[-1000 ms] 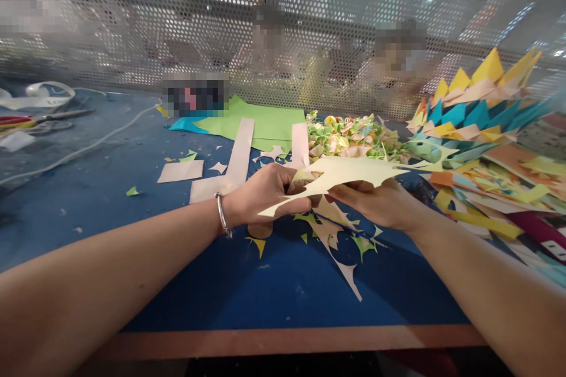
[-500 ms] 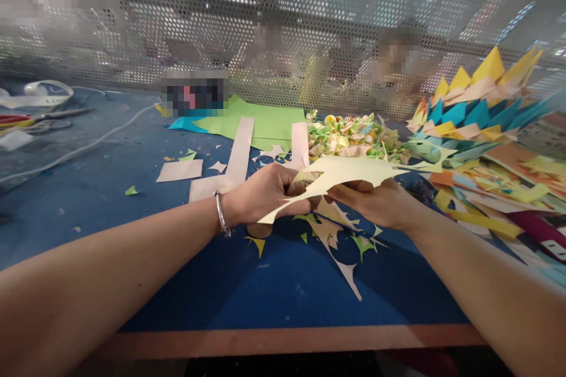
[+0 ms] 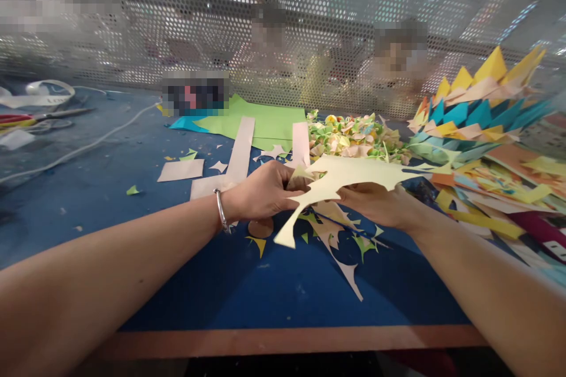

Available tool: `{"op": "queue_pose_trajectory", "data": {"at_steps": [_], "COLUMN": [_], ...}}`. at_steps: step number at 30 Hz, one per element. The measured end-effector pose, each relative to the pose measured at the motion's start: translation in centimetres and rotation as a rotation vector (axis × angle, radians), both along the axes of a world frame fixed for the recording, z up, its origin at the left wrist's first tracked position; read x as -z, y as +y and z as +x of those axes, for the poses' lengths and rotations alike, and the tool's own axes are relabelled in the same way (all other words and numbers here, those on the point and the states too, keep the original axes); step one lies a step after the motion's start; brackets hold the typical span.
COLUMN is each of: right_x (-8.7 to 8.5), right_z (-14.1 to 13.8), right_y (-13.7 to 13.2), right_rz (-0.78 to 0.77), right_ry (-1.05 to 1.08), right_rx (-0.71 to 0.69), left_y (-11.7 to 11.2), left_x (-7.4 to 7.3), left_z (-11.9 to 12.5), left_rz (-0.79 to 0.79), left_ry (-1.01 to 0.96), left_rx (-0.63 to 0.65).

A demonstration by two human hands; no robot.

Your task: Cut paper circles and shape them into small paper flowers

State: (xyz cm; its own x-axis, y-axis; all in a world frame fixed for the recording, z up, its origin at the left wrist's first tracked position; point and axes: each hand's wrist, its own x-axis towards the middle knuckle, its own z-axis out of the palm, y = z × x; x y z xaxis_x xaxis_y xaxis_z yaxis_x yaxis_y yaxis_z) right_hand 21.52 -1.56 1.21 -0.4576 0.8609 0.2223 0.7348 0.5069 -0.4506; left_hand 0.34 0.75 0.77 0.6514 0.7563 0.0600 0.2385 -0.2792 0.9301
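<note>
A pale yellow paper sheet (image 3: 349,174) with scalloped, cut-out edges spans the space in front of my hands. My right hand (image 3: 375,203) pinches it from below, fingers partly hidden under the sheet. My left hand (image 3: 269,188), with a silver bangle on its wrist, is closed at the sheet's left edge; paper covers its fingertips, so what it grips is unclear. Under my hands lie pale paper offcuts (image 3: 349,274) and green scraps (image 3: 365,247). A round tan paper piece (image 3: 260,228) rests below my left hand.
Pinkish paper strips (image 3: 241,150) and green sheets (image 3: 265,121) lie behind on the blue table (image 3: 283,300). A heap of small cut pieces (image 3: 354,138) sits at the back. Folded-paper work (image 3: 481,112) stands right, by loose strips (image 3: 486,218). Scissors (image 3: 57,113) lie far left.
The yellow sheet has turned slightly, its left tail swinging down and to the right, off my left hand's fingers. Both hands stay in nearly the same place.
</note>
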Motion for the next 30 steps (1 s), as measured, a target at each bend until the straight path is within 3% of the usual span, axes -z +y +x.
{"op": "queue_pose_trajectory", "data": {"at_steps": [4, 8, 11, 15, 19, 22, 26, 30], "right_x": [-0.1, 0.4, 1.0, 1.2, 0.9, 0.7, 0.4, 0.3], "right_z": [-0.5, -0.7, -0.5, -0.1, -0.2, -0.4, -0.3, 0.0], "right_y": [0.0, 0.2, 0.3, 0.5, 0.8, 0.8, 0.6, 0.4], "right_rz": [-0.066, -0.185, -0.242, -0.264, -0.307, -0.299, -0.293, -0.316], "right_ry": [0.056, 0.162, 0.261, 0.399, 0.493, 0.553, 0.545, 0.499], "right_rx": [0.052, 0.147, 0.152, 0.117, 0.066, 0.048, 0.019, 0.084], "left_y": [0.0, -0.3, -0.3, -0.5, -0.7, -0.8, -0.8, -0.4], "left_x": [0.0, 0.0, 0.2, 0.5, 0.7, 0.7, 0.7, 0.9], "left_z": [0.0, 0.1, 0.2, 0.3, 0.6, 0.7, 0.6, 0.4], "left_rz": [-0.022, 0.086, 0.104, -0.002, -0.198, -0.274, -0.181, -0.081], "left_ry": [0.011, 0.043, 0.064, -0.058, -0.276, -0.335, -0.311, -0.301], "left_rx": [0.009, 0.056, 0.024, -0.100, -0.116, -0.155, -0.189, -0.219]}}
